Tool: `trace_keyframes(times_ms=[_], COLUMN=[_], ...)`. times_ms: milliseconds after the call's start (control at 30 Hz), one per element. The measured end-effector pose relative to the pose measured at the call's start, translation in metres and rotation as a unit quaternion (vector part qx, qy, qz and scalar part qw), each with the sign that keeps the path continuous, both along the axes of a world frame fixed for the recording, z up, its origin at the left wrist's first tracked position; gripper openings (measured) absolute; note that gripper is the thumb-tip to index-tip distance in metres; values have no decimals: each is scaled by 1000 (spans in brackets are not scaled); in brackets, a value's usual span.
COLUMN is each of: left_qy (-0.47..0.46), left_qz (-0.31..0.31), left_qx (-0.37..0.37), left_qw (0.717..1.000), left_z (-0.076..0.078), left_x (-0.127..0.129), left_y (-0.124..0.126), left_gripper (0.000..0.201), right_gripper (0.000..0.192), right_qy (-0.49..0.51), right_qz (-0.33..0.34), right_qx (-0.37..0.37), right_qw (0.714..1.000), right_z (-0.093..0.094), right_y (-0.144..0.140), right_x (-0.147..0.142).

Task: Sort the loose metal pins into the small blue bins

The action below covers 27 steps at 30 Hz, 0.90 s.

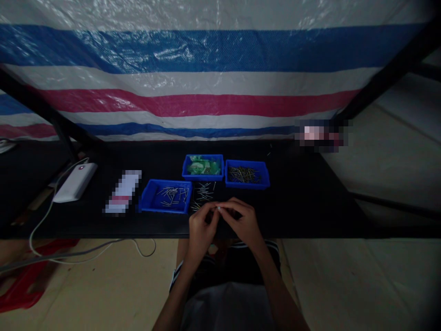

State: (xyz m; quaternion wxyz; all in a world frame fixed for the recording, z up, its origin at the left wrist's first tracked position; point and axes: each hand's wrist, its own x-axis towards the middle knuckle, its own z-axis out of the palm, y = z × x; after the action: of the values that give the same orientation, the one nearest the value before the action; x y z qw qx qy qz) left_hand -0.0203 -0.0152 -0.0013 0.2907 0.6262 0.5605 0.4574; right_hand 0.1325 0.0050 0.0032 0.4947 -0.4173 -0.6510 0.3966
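A large plastic sheet (206,69) with blue, white and red stripes hangs behind the work place and fills the upper part of the view. Below it stands a long black counter (310,202), and pale floor boards (103,285) lie under its front edge. On the left side of the counter rests a white power bank (76,182) with a white cable (69,250) that runs down over the edge to the floor. Three blue trays sit near the middle: the left tray (166,196) holds scattered metal pins, the middle tray (203,167) behind it holds green pieces, and the right tray (247,174) holds a denser heap of thin pins. Between the left tray and the hands, a small loose pile of pins (203,191) lies directly on the counter. The left hand (200,227) and the right hand (243,220) meet just above the front edge of the counter, fingertips together. Both are closed in a pinch around a tiny pale part (218,208), which sits between the fingertips, just in front of the loose pile; its exact shape is too small to tell.
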Motion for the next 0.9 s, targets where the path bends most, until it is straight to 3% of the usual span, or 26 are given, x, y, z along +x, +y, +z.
trace_keyframes(times_ms=[900], left_qy=[-7], left_qz=[-5], left_qx=[-10], left_qw=[1000], left_z=[0], left_x=[0], left_y=[-1], left_gripper=[15], right_gripper=[16], right_qy=[5], right_qz=[1], right_qx=[2], right_qw=[1000], right_z=[1], right_y=[1], right_x=[0])
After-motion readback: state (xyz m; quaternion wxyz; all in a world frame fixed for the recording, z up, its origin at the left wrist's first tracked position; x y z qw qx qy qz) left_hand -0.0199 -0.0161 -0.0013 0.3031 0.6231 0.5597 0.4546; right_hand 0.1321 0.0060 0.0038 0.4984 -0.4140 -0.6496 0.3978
